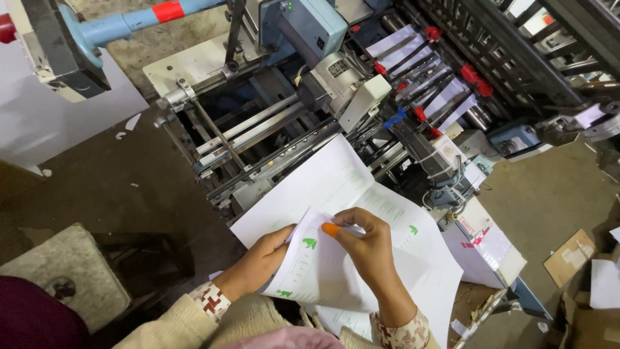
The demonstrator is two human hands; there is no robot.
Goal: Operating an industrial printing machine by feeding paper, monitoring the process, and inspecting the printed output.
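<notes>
The folded printed sheet (pixel 316 271) was held just in front of the folding machine (pixel 310 110) — pinched by the right hand (pixel 365 249), gripped underneath by the left hand (pixel 258 265); edges are best aligned before creasing.

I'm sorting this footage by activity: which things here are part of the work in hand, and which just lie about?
In hand: folded white printed sheet with green marks, held by left hand and right hand; large white sheets underneath.

Lying about: flat brown cardboard piece; grey floor cushion; white paper scraps.

Concrete floor (pixel 97 187), dark and stained; paper scraps (pixel 132 121) lie on it at upper left, flattened cardboard piece (pixel 568 257) at lower right, beige mat (pixel 71 274) at lower left.
</notes>
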